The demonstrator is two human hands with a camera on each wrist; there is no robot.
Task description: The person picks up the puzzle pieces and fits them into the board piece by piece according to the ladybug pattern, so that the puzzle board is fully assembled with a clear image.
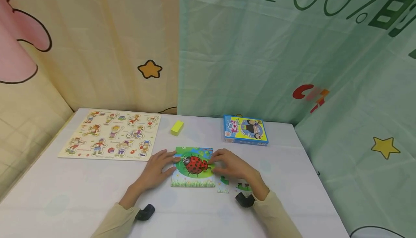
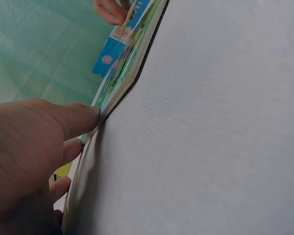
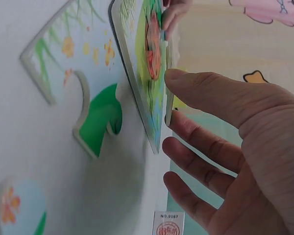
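A square ladybug puzzle (image 1: 192, 183) lies on the white table, with a red spotted beetle on a green ground. At its left edge rests my left hand (image 1: 158, 168), thumb and fingers fairly straight along the rim; the left wrist view shows the thumb (image 2: 81, 117) touching the edge. My right hand (image 1: 231, 164) pinches a thin puzzle piece (image 3: 169, 107) between thumb and forefinger, over the puzzle's right side. The other fingers of that hand are spread loosely. In the right wrist view the held piece is seen nearly edge-on, its picture hidden.
Two loose puzzle pieces lie right of the puzzle, one (image 1: 222, 187) beside it, another (image 1: 242, 186) under the right wrist. A cream board with sports figures (image 1: 108, 133) is at the back left, near a yellow block (image 1: 177, 128). A blue box (image 1: 245, 129) lies back right.
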